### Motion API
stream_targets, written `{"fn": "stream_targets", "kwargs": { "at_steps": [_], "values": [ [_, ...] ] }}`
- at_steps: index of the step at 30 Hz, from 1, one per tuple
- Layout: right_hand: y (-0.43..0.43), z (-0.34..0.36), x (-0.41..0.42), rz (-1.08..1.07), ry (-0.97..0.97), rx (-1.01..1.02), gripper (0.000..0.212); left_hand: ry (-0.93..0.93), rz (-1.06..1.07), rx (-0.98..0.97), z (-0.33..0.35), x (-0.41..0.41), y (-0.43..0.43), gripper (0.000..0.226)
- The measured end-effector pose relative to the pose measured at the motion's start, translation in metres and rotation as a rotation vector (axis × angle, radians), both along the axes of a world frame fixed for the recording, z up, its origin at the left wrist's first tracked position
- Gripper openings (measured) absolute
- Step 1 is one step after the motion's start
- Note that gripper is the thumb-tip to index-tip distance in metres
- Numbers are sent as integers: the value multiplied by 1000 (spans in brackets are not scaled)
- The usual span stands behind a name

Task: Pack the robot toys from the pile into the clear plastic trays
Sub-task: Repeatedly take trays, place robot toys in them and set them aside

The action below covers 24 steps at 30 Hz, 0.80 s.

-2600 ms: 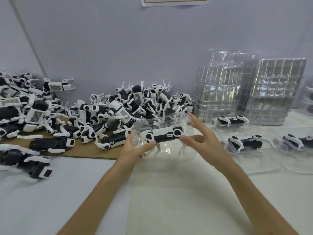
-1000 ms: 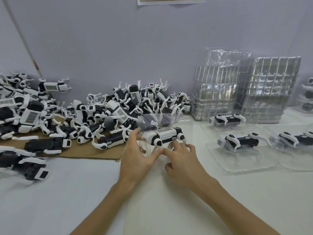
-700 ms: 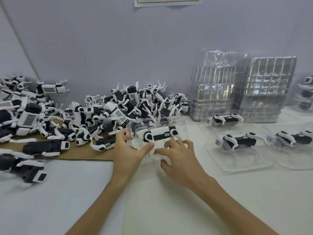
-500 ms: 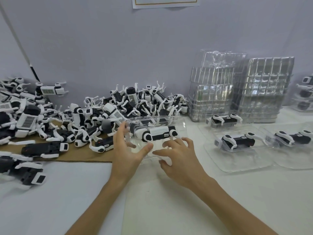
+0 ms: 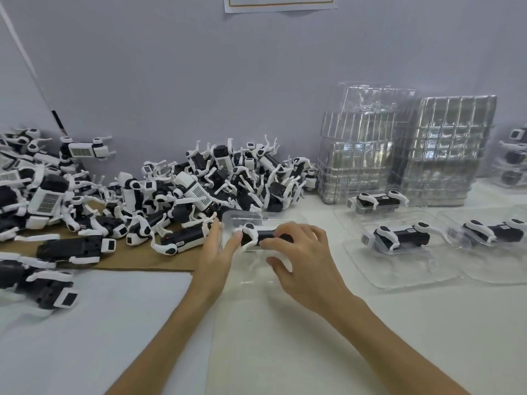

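Observation:
A black-and-white robot toy lies in a clear plastic tray on the white table, just in front of the pile of robot toys. My left hand grips the tray's left end, fingers behind its edge and thumb on the toy's white leg. My right hand lies over the toy with bent fingertips on its black body and the thumb lower down on the tray. The toy's right half is hidden under those fingers.
The pile spreads left over a brown cardboard sheet. Two tall stacks of empty clear trays stand against the wall at the right. Filled trays lie in front of them.
The tray with the toy has come down from the air to lie on the table. My right hand has moved from the tray's front edge onto the toy.

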State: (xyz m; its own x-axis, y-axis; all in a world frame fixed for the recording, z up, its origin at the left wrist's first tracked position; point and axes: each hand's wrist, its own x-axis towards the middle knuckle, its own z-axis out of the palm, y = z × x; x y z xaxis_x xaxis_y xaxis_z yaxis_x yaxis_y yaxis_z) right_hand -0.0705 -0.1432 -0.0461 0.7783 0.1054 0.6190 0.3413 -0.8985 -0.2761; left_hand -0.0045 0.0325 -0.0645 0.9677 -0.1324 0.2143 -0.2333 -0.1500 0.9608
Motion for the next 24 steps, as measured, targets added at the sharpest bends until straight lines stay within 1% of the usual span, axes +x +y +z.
{"fn": "stream_targets", "kwargs": {
  "at_steps": [3, 4, 6, 7, 9, 10, 11, 13, 15, 18, 20, 22, 24],
  "values": [
    [0, -2, 0, 46, 81, 31, 17, 16, -7, 114, -6, 2, -1, 59],
    [0, -2, 0, 44, 83, 60, 18, 21, 4, 130, -6, 2, 0, 55],
    [-1, 1, 0, 7, 60, 97, 30, 15, 41, 135, -4, 1, 1, 44],
    [-2, 4, 0, -9, 34, 112, 31, 12, 54, 137, -3, 1, 1, 40],
    [-3, 8, -1, -8, -34, 147, 20, 23, 16, 126, 0, -2, 0, 32],
    [-3, 9, -2, 11, -51, 154, 14, 42, -30, 105, 1, -4, -2, 33],
    [-2, 10, -3, 36, -47, 145, 14, 68, -74, 81, 3, -6, -3, 34],
    [-2, 10, -3, 77, 29, 90, 25, 115, -136, 47, 6, -9, -5, 34],
    [-2, 6, -2, 65, 136, 4, 37, 148, -196, 34, 8, -10, -5, 33],
    [-9, 2, 1, 16, 224, -108, 52, 157, -281, 91, 11, -12, -4, 36],
    [-14, 0, 4, 8, 232, -131, 55, 144, -321, 122, 12, -15, -4, 41],
    [-16, -2, 7, 12, 223, -106, 56, 131, -317, 143, 10, -15, -6, 49],
    [-16, -3, 9, 3, 206, -81, 57, 122, -277, 140, 7, -14, -8, 40]
  ]
}}
